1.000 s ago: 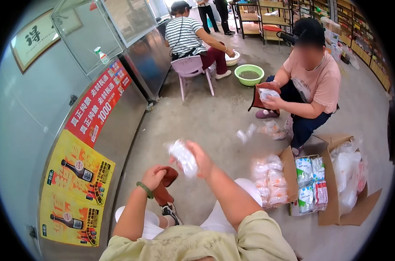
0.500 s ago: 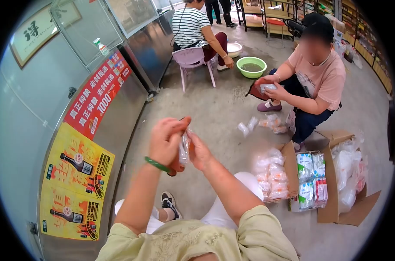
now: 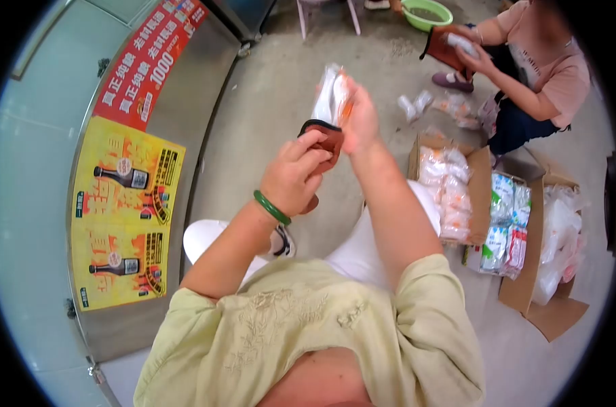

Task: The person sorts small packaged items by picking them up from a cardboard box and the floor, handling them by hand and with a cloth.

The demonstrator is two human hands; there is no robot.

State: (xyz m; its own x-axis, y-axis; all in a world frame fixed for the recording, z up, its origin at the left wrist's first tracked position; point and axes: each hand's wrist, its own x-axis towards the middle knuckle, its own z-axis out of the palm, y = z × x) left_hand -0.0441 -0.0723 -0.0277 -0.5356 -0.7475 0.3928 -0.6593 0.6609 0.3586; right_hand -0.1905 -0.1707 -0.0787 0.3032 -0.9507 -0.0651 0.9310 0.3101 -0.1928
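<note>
My left hand [image 3: 291, 180], with a green bangle at the wrist, has its fingers closed around a reddish-brown pouch [image 3: 330, 140] with a black rim. Clear-wrapped white packets with orange print [image 3: 330, 96] stand up at the pouch's mouth. My right hand [image 3: 362, 123] grips these packets from the right side. Whether their lower ends are inside the pouch or behind its rim, I cannot tell. Part of the pouch is hidden by my left fingers.
At right, a person in a pink top [image 3: 542, 68] holds a similar brown pouch [image 3: 438, 46] and a white packet [image 3: 463, 45]. Loose packets [image 3: 457, 108] lie on the floor. Cardboard boxes [image 3: 481, 183] of wrapped packs stand beside my leg; a metal counter [image 3: 186, 129] runs along the left.
My view has tipped downward. My hands have moved up and right in view, and the pouch's black rim and the packets now show clearly. The person in pink still holds a pouch and packet.
</note>
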